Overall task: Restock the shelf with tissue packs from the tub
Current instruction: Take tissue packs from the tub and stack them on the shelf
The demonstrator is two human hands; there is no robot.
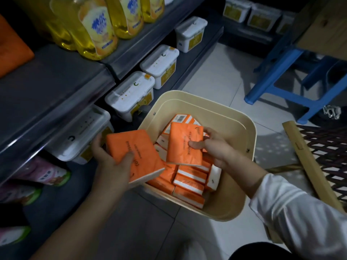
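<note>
Left hand (110, 158): closed around the left pack (135, 152). The thumb lies across the orange top face and the fingers wrap the far edge. This pack is held flat, slightly tilted, over the left rim of the tub (234, 128), just beside the front of the shelf (47, 87).

Right hand (216, 147): closed around the right pack (185, 145). The thumb presses the printed face and the fingertips hook over the upper right corner. This pack is raised and tilted above the stock (187, 181) that lies in the tub. A white sleeve (293, 209) covers the right forearm.

Tub: beige, rounded corners, standing on the tiled floor (216, 76) against the shelf base. The stock inside consists of orange-and-white tissue packs, stacked loosely, some flat and some on edge.

Shelf: dark grey, several levels.
- Upper level: yellow bottles (97, 29) in a row.
- Level below: white lidded boxes (131, 94) in a row, running away from the viewer.
- Bottom level: pink-and-green bags (43, 171), partly in shadow.

Surroundings: a blue stool (281, 77) stands well apart from the tub, at the far right. A wooden frame (308, 156) with dark mesh lies near the tub's right side.
</note>
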